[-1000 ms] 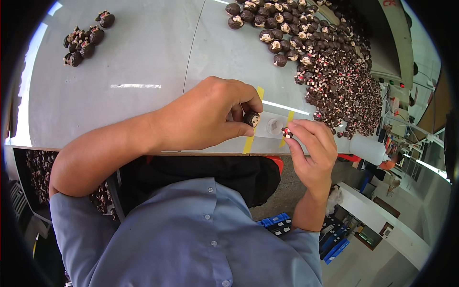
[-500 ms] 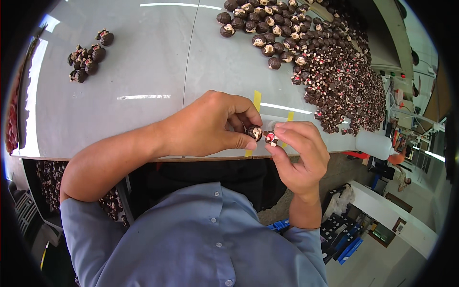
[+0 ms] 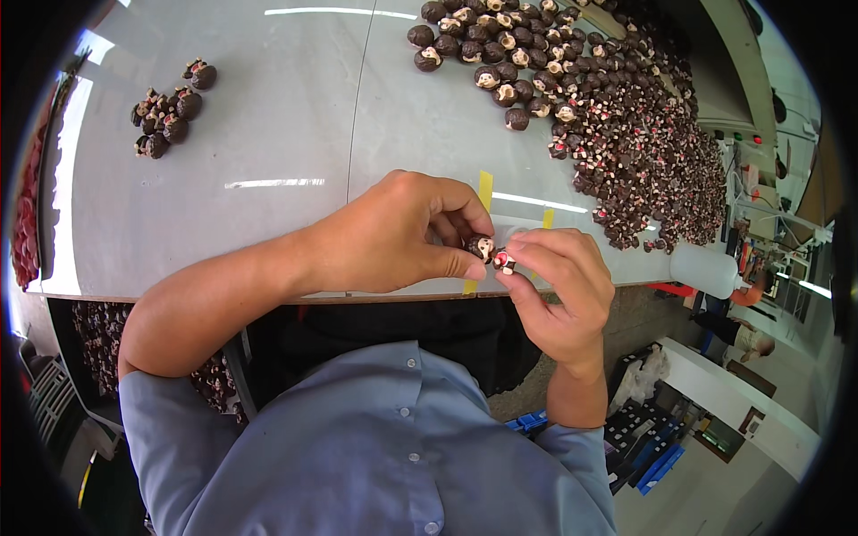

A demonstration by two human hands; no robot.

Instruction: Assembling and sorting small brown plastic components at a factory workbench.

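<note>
Above the near edge of the table, my left hand (image 3: pixel 393 234) pinches a small dark-brown doll head (image 3: pixel 483 247) with a pale face between thumb and fingers. Facing it, my right hand (image 3: pixel 574 284) grips a small brown doll body (image 3: pixel 502 263) with red and cream parts by thumb and fingertips. Head and body meet or nearly meet; the fingers partly hide both, so I cannot tell whether they are joined.
Loose doll heads (image 3: pixel 492 77) and a wide pile of small doll bodies (image 3: pixel 648 170) cover the table's far right. A few assembled-looking figures (image 3: pixel 170 116) lie at far left. Yellow tape strips (image 3: pixel 485 189) mark the table (image 3: pixel 268 116). A white container (image 3: pixel 702 271) stands at the right edge.
The gap between the doll head and the doll body has closed. My right hand has brought the body in to the left, against or very near the head.
</note>
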